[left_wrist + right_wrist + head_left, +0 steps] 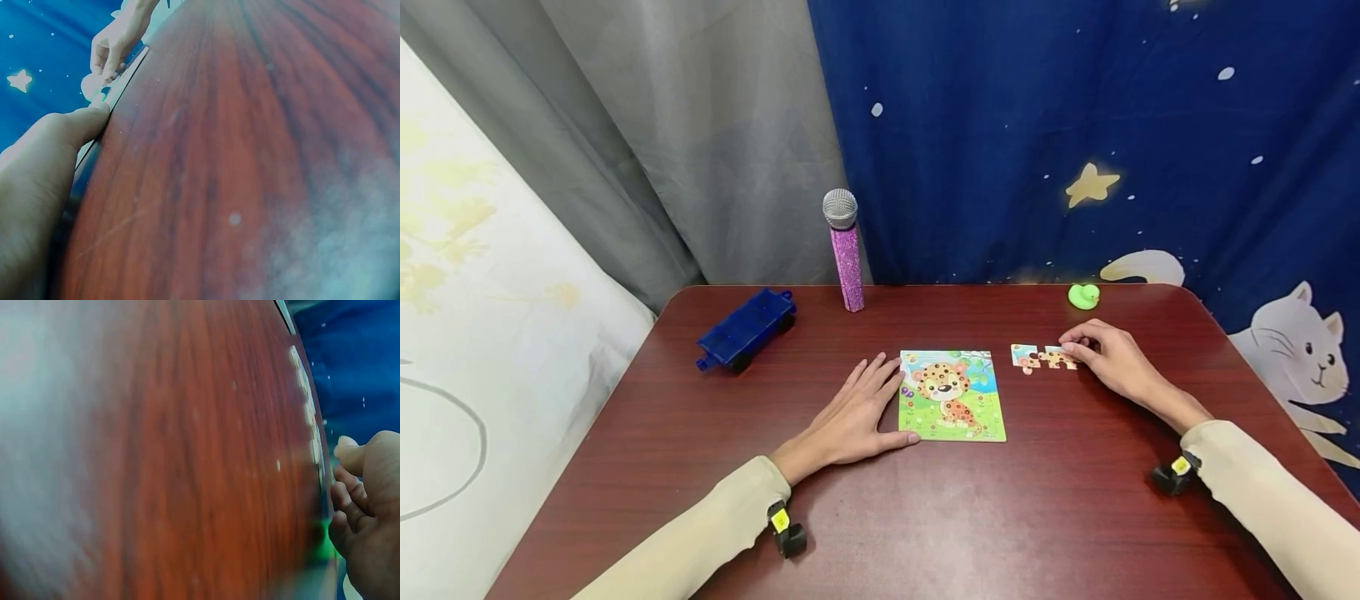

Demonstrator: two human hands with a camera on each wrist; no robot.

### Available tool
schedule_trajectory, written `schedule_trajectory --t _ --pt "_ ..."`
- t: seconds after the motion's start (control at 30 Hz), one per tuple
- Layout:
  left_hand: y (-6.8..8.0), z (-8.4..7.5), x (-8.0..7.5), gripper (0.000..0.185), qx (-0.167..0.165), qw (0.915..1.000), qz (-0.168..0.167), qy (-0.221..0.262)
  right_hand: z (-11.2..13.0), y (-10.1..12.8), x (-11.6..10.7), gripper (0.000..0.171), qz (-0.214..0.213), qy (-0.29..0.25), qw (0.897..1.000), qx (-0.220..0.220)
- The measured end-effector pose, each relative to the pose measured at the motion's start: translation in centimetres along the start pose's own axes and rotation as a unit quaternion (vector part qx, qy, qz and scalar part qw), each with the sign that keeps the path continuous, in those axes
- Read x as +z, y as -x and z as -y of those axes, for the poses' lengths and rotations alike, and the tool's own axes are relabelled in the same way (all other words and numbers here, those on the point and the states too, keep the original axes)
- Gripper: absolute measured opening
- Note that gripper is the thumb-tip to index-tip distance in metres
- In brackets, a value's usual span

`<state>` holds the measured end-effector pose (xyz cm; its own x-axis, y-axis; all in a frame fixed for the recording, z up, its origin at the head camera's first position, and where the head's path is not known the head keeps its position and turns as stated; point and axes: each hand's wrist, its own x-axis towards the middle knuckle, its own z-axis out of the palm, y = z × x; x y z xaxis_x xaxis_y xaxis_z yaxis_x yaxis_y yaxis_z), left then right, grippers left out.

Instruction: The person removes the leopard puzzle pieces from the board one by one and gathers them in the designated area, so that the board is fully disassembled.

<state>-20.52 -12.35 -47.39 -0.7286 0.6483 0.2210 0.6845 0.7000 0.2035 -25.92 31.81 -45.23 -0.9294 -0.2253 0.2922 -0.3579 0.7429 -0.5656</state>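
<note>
A square leopard picture puzzle (951,400) lies flat on the dark red table. My left hand (857,412) is spread flat at its left side, with the thumb on its lower left corner and the fingertips right at its left edge. To the right of it lie a few loose jigsaw pieces with orange spots, among them a left piece (1025,357) and a spotted piece (1054,360). With thumb and fingertips together, my right hand (1108,358) pinches at the right end of these pieces, partly hiding them. In the right wrist view its other fingers (356,490) are curled.
A light green toy duck (1083,296) sits at the back edge, beyond the right hand. A microphone with a glittery pink handle (847,267) stands at the back. At the back left is a blue toy wagon (747,329). Curtains (737,125) hang behind the table.
</note>
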Motion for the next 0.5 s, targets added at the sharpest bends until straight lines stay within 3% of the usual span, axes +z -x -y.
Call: schedule_trajectory --t 0.13,0.5 --pt "0.0 0.0 0.0 0.1 -0.001 1.0 0.0 0.005 1.4 0.0 0.2 0.009 -0.005 -0.007 1.0 -0.001" --pt "0.0 0.1 0.1 0.098 0.003 1.0 -0.001 0.004 4.3 -0.1 2.3 0.008 0.03 -0.033 0.999 -0.03"
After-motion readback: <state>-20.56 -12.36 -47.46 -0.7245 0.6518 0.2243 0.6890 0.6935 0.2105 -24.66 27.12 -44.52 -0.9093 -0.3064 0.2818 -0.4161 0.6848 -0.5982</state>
